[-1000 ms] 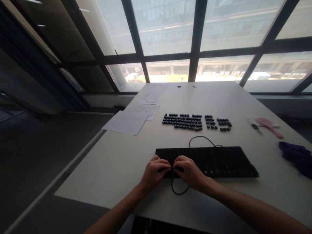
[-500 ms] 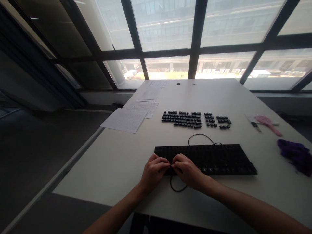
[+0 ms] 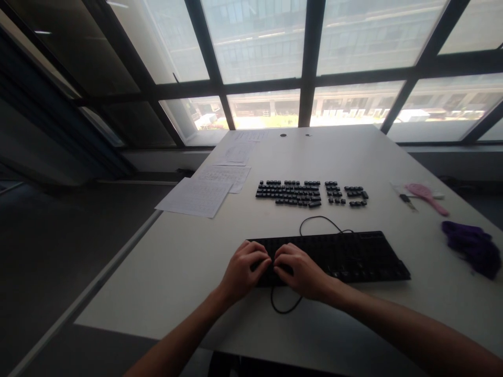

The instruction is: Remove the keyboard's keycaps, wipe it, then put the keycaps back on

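Note:
A black keyboard point(image 3: 363, 256) lies near the front of the white table point(image 3: 176, 283). Over its left part, my left hand point(image 3: 245, 264) has its fingers curled and closed in a pinch. Close beside it, with fingertips almost meeting, my right hand point(image 3: 298, 269) is closed the same way. Whatever sits between the fingertips is too small and dark to make out. Behind the keyboard, loose black keycaps point(image 3: 302, 197) are laid out in rows and groups. A black cable point(image 3: 314, 218) loops out behind the keyboard, and a further loop shows in front of it.
Written paper sheets point(image 3: 196, 196) lie along the left edge. To the right are a pink hairbrush point(image 3: 424, 195), a small dark-handled tool point(image 3: 407, 201) and a crumpled purple cloth point(image 3: 471, 246). Large windows point(image 3: 255, 42) stand beyond the table.
The whole view has shifted slightly. My fingers have moved a little over the keyboard's left part and look more bent, still close together.

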Demonstrator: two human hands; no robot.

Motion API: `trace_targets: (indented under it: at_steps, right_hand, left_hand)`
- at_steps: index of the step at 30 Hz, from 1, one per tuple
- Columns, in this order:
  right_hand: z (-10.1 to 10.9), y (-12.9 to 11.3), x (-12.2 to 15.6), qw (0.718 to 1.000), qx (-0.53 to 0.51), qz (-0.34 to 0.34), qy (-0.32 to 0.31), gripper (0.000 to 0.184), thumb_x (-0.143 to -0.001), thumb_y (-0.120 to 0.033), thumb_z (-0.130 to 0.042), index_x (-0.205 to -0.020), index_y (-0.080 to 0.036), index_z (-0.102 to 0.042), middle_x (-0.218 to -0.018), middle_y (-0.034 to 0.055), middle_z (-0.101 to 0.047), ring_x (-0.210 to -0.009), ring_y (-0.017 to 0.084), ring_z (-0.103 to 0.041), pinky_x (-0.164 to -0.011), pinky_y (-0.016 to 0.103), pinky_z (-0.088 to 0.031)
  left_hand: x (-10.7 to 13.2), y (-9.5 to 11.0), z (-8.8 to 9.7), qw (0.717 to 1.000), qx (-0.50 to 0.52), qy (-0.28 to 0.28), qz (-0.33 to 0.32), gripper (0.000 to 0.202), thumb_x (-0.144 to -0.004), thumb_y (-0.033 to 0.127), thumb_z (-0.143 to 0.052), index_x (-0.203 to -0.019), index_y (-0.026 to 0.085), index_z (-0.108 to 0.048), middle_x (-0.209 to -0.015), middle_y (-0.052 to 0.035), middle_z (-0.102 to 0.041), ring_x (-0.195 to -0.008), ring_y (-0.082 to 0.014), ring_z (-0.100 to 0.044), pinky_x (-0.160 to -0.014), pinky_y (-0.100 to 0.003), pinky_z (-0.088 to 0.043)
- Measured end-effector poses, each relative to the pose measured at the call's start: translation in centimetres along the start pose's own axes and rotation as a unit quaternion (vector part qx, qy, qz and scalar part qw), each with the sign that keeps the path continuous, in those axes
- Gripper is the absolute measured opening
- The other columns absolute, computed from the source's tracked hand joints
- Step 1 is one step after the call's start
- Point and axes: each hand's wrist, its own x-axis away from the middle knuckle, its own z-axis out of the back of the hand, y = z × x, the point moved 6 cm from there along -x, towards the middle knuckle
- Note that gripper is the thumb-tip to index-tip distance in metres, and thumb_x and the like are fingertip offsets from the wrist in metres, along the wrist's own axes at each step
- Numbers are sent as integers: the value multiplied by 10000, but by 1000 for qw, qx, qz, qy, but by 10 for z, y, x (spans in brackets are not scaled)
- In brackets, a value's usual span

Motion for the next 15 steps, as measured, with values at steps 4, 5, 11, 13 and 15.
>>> trace_targets:
  at_steps: [4, 5, 11, 13, 15]
  right_hand:
    - [38, 50, -55, 983, 133, -79, 97, 143, -928, -189, -601, -995, -167, -725, -994, 86, -685, -992, 231, -565, -921, 350, -441]
    - [44, 63, -71, 974, 174, -101, 100, 168, -936, -191, -586, -1021, -163, -728, -1021, 95, -686, -1010, 239, -556, -918, 349, -431]
    - [45, 106, -130, 944, 302, -125, 45, 222, -958, -183, -531, -936, -152, -750, -1004, 130, -695, -1032, 274, -516, -886, 361, -377]
    - [40, 110, -134, 943, 306, -123, 40, 240, -956, -169, -519, -895, -146, -750, -987, 140, -697, -1036, 284, -507, -876, 367, -367]
    - [36, 113, -135, 943, 308, -122, 32, 258, -955, -150, -505, -876, -143, -750, -968, 143, -703, -1031, 287, -505, -873, 373, -357]
  left_hand:
    - [-76, -31, 1, 998, -42, 47, 15, 212, -900, 286, -667, -1094, 233, -733, -1012, -42, -730, -971, -220, -617, -944, -391, -474]
    - [-97, -40, -3, 997, -58, 52, 18, 201, -899, 279, -669, -1079, 227, -744, -1024, -44, -735, -983, -224, -617, -970, -393, -460]
    - [-170, -72, -37, 993, -112, 26, 29, 163, -877, 220, -680, -986, 263, -794, -1018, -35, -746, -956, -241, -592, -880, -361, -484]
    - [-174, -75, -43, 993, -114, 22, 25, 176, -885, 204, -658, -942, 285, -805, -987, -30, -746, -935, -242, -584, -856, -359, -486]
    - [-174, -77, -47, 993, -114, 19, 25, 203, -893, 190, -637, -901, 293, -811, -974, -29, -747, -926, -241, -579, -851, -358, -486]
